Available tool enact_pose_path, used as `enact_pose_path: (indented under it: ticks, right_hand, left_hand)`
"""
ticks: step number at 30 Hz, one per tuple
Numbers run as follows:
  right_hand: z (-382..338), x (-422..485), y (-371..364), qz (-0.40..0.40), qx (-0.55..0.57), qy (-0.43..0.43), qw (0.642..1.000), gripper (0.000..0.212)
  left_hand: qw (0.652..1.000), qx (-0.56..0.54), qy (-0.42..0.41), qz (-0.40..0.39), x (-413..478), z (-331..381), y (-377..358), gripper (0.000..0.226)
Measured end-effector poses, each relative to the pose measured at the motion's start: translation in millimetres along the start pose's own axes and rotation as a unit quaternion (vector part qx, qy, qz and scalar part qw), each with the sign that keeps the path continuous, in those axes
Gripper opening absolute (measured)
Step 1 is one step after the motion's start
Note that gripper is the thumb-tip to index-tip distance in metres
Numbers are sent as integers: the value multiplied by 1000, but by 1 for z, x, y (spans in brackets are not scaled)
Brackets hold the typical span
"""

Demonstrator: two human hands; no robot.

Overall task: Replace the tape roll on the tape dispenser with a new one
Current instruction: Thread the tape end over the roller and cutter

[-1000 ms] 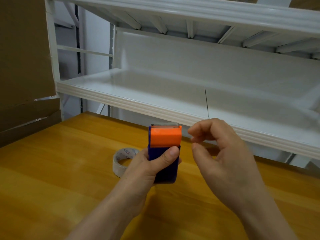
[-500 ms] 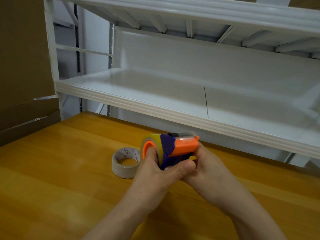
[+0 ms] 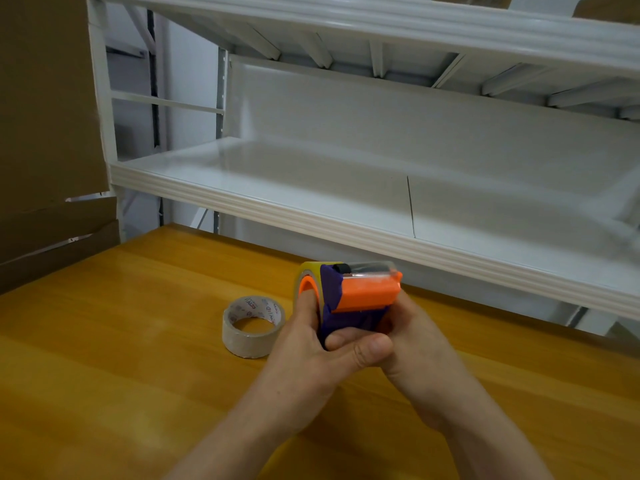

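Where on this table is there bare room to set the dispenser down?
Bare table lies left of the loose tape roll, toward the cardboard boxes, and right of the right hand, toward the white shelf. The middle is crowded, where it and the left hand hold the tape dispenser beside that roll.

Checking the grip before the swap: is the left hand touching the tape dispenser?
Touching. The head view shows the left hand wrapped around the tape dispenser, thumb across its purple body, a fingertip pressed into the orange hub.

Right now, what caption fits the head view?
Left hand and right hand grip the tape dispenser at a wooden table, loose tape roll nearby.
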State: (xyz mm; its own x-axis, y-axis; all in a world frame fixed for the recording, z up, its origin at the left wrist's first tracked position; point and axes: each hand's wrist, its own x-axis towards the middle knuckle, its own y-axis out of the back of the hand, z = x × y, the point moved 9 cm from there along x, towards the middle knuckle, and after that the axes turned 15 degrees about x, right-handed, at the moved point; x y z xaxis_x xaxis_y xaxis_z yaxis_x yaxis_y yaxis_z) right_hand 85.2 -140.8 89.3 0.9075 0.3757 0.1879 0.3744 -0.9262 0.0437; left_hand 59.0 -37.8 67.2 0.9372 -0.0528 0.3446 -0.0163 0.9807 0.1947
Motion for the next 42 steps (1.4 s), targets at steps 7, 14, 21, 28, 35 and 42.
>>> enact_pose_path:
  ticks: [7, 14, 21, 28, 35, 42]
  right_hand:
    - [-6, -1, 7, 32, -58, -7, 998, 63]
    - [-5, -2, 42, 148, -292, -31, 944, 62]
    - [14, -4, 44, 149, -492, -89, 853, 73]
    - [27, -3, 38, 125, -565, -101, 809, 73]
    - [37, 1, 33, 99, -581, -115, 800, 70]
    - [35, 0, 34, 92, -567, -115, 811, 73]
  left_hand:
    - [999, 43, 20, -16, -1, -7, -1, 77]
    - [996, -7, 92, -14, 3, -25, 10, 91]
    - [979, -90, 145, 108, 2, -28, 36, 84]
    - [978, -11, 179, 106, 5, -36, 35, 76]
    - [976, 61, 203, 57, 2, -46, 25, 74]
    - [969, 84, 225, 62, 5, -56, 30, 81]
